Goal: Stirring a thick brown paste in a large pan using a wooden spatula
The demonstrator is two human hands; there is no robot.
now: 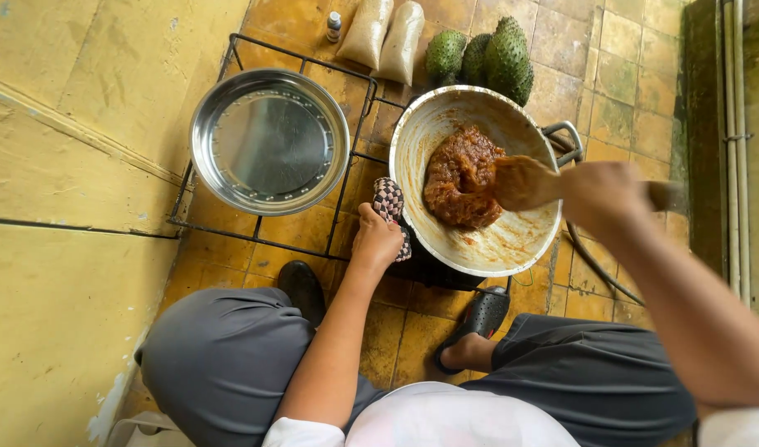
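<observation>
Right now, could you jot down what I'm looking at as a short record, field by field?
Setting: tiled floor, person squatting
Left hand: grips the near rim of the wok through a checkered cloth
Right hand: holds a wooden paddle in the brown paste
Beside wok: steel basin on a black wire frame
Behind: three green spiky fruits, two bags of pale grains, small bottle
Footwear: black sandals
</observation>
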